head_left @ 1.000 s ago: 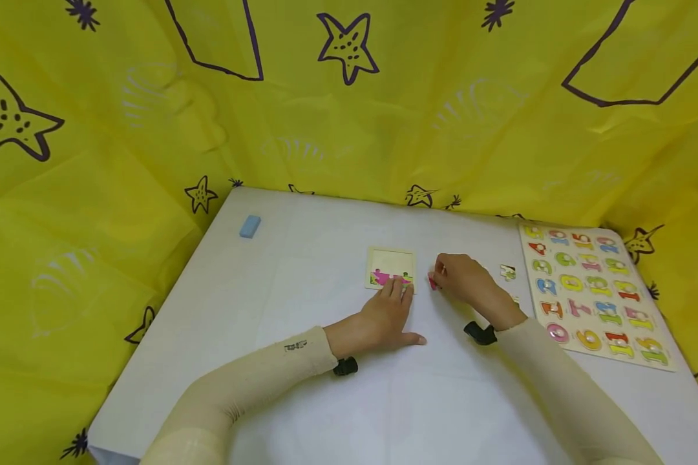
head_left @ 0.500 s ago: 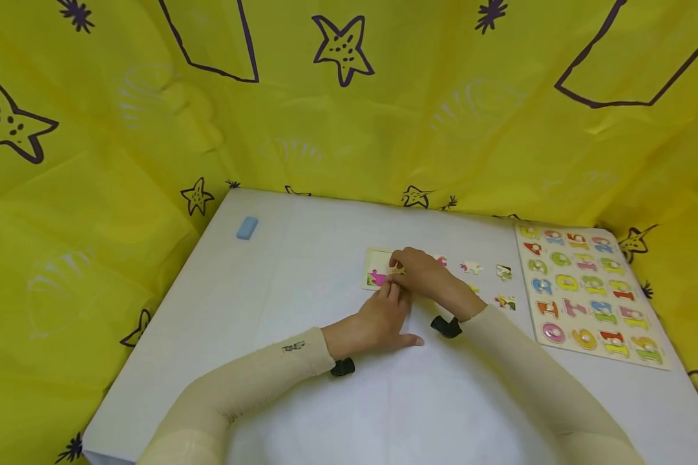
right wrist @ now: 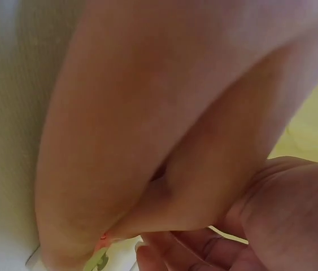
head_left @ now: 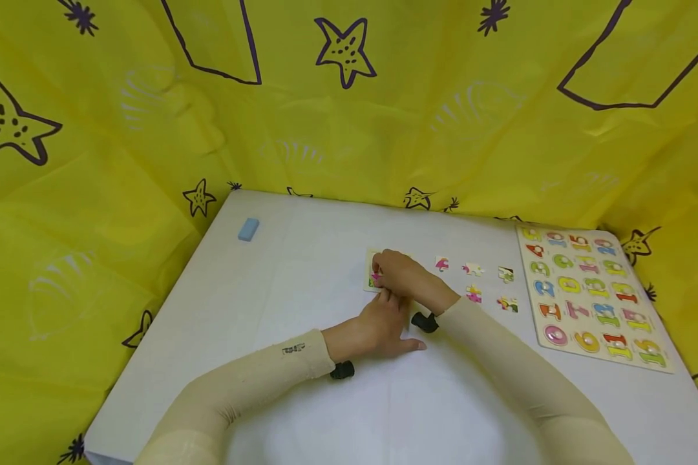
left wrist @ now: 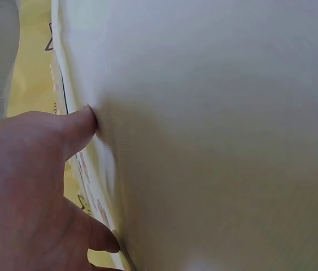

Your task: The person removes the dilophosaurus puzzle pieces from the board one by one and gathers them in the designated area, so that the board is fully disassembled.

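In the head view a small square wooden puzzle frame lies mid-table, mostly covered by my hands. My left hand rests at its front edge, fingers outstretched and thumb spread to the right. Over the frame reaches my right hand, its curled fingertips pinching a small jigsaw piece, largely hidden, at the left part of the frame. Pink and green print shows below those fingers. The left wrist view has the left hand with thumb apart; in the right wrist view the right hand is partly behind the left.
Right of the frame lie several loose jigsaw pieces. A number peg board stands farther right on the white table. A blue block sits at the back left. Yellow printed cloth surrounds the table.
My right hand has moved left from beside the frame, carrying a small piece, to over its left part. The left hand stays at the front edge.
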Tool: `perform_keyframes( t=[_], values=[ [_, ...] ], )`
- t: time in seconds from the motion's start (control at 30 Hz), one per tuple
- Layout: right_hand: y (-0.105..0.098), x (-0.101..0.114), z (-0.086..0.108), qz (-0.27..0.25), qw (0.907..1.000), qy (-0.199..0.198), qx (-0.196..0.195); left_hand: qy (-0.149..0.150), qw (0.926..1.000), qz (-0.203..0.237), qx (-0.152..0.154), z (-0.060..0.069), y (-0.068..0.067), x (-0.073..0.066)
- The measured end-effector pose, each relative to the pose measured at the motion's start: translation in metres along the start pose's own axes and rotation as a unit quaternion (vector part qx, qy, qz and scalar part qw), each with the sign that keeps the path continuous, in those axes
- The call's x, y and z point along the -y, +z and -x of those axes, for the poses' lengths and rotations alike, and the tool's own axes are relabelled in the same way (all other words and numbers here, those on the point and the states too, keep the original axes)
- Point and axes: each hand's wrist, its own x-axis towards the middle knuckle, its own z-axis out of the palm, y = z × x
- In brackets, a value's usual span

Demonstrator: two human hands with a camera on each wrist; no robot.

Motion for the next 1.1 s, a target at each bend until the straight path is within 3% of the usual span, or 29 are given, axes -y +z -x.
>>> perform_keyframes(
  t=[0.3,0.5,0.7,0.87,0.97,1.1],
  values=[
    [0.002,0.001,-0.001,0.035,0.9992,0.015,-0.007,-0.001,0.9995,0.030,0.002,0.000,-0.003,0.000],
    [0.005,-0.002,-0.001,0.025,0.9992,0.011,-0.028,0.001,0.9997,0.023,0.007,-0.002,-0.002,0.001],
    [0.003,-0.006,0.005,-0.044,0.9983,0.004,-0.038,0.012,0.9998,0.018,-0.006,-0.003,0.001,0.002],
    [-0.006,-0.011,0.014,-0.122,0.9891,-0.052,-0.066,0.013,0.9997,0.008,-0.020,-0.004,0.003,0.004],
    [-0.014,-0.016,0.024,-0.134,0.9837,-0.077,-0.092,0.010,0.9997,-0.001,-0.020,-0.004,0.003,0.004],
    [-0.027,-0.029,0.041,-0.142,0.9810,-0.070,-0.112,0.006,0.9997,-0.016,-0.020,-0.003,0.001,0.003]
  ],
)
